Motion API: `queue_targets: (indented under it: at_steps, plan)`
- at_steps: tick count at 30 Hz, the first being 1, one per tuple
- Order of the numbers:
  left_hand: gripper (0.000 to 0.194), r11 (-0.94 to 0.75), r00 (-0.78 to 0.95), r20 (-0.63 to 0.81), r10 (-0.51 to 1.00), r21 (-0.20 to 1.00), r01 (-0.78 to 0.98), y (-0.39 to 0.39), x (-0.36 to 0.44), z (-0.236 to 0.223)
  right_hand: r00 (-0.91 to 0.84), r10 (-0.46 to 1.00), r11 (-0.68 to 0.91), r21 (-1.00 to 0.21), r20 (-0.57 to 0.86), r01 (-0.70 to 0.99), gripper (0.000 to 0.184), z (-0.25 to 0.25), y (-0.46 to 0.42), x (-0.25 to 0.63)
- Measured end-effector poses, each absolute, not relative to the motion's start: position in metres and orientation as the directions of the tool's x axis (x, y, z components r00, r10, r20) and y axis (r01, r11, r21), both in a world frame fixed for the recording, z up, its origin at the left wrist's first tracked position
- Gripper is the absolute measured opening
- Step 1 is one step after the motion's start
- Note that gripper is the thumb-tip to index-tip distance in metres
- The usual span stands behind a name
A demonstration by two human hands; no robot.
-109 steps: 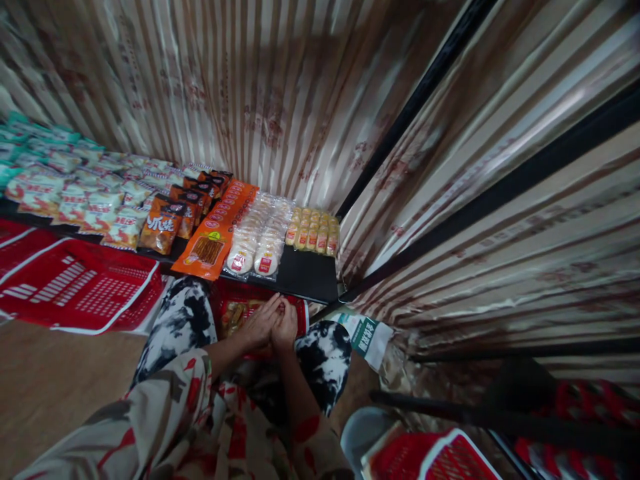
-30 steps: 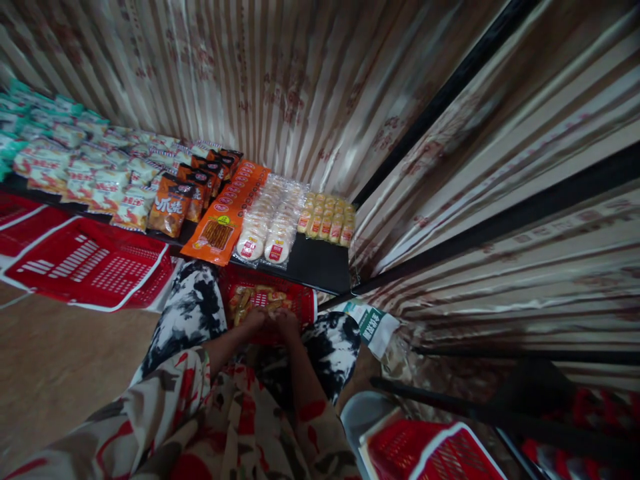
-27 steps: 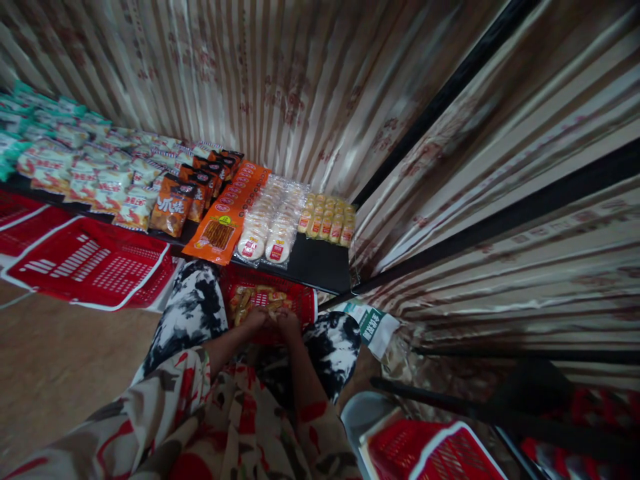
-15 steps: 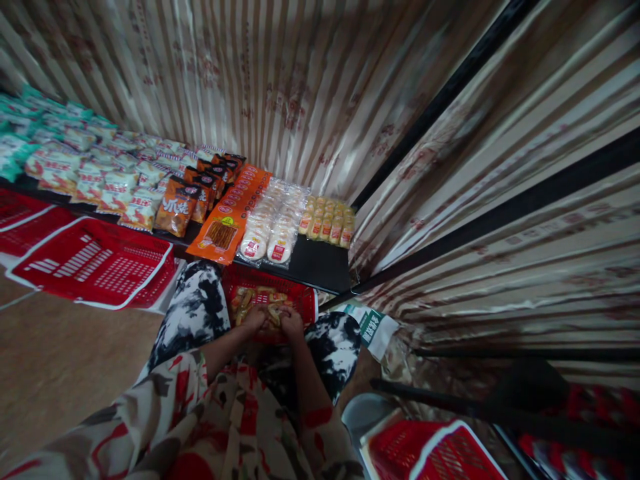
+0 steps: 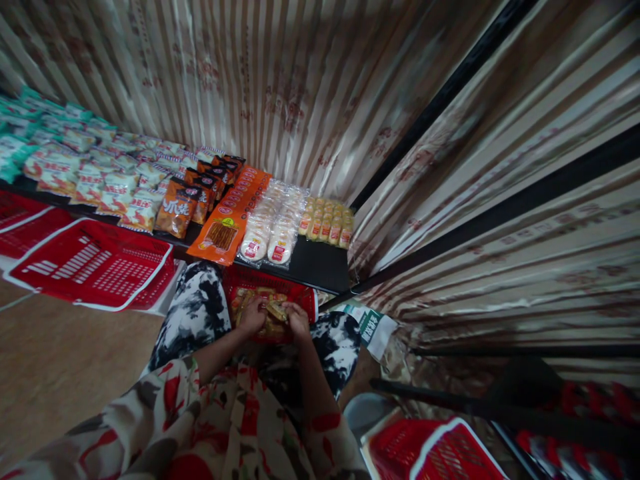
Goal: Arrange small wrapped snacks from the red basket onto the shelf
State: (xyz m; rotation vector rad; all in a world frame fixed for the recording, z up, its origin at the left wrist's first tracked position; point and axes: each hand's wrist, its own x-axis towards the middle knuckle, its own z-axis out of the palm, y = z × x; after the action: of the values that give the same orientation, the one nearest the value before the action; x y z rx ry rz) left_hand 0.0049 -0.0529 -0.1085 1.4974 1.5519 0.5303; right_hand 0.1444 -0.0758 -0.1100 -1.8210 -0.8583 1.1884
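Between my knees stands a red plastic basket with small yellowish snack packets in it. Above it, my left hand and my right hand are close together, fingers bent inward. A small wrapped snack packet lies between them, with the fingers of both hands closed on its ends. The print on this packet is too blurred to read. Just beyond the basket, similar yellow packets stand in tidy rows at the right end of a black shelf.
Along the shelf lie white round cakes, a flat orange bag, brown-orange bags, white bags and green bags. Red baskets stand at left and lower right. Black poles cross before a striped curtain.
Both hands have risen slightly and turned above the basket, with the packet between them now tilted differently. Shelf goods and other baskets stay where they were.
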Motion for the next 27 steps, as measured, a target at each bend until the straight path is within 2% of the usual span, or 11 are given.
queue_targets:
  at_steps: [3,9,27]
  plan:
    - [0.027,0.093,0.147,-0.231,0.962,0.781,0.617,-0.055,0.004,-0.099,0.334,0.818,-0.483,-0.875,-0.468,-0.042,0.023,-0.106,-0.076,0.145]
    - [0.026,0.051,0.181,-0.175,0.968,0.840,0.540,-0.057,0.004,-0.097,0.332,0.826,-0.428,-0.890,-0.455,-0.156,0.018,-0.101,-0.076,0.150]
    - [0.024,0.038,0.213,-0.175,0.961,0.849,0.526,-0.061,0.003,-0.098,0.344,0.816,-0.408,-0.884,-0.465,-0.228,0.017,-0.080,-0.077,0.151]
